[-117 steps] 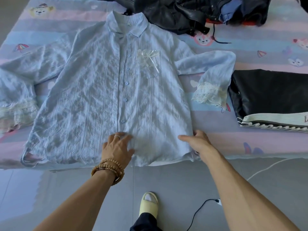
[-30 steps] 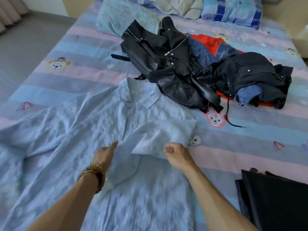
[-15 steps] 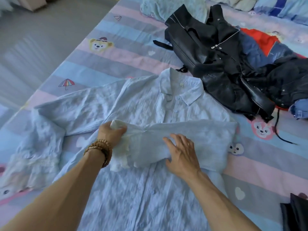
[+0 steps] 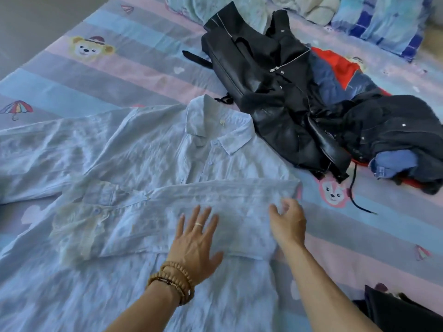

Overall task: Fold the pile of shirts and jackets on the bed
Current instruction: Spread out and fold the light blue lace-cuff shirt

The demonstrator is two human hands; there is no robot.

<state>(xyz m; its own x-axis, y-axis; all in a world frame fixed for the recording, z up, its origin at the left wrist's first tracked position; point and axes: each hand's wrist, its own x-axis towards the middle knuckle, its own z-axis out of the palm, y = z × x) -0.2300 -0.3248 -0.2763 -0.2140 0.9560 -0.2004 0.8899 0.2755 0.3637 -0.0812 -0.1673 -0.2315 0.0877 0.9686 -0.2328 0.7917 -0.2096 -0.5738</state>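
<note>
On the bed (image 4: 143, 75), just before the dark jacket pile (image 4: 299, 104), the light, limp, crease-prone blue shirt (image 4: 148, 149) lies flat, left hand (image 4: 195, 245) pressing open-palmed, right hand (image 4: 288, 222) loosely curled empty; best pinched at seams

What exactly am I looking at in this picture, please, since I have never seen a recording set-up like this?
There is no machine here: a person wears a camera on the head, which looks down at their own two arms. On the bed lies a light blue shirt, with one sleeve folded across its front. The left hand, with a ring and a bead bracelet, lies flat on that sleeve. The right hand, fingers loosely curled, rests at the sleeve's folded edge; neither hand grips anything. Behind lies a pile of clothes still to be folded, with a black leather jacket on top.
</note>
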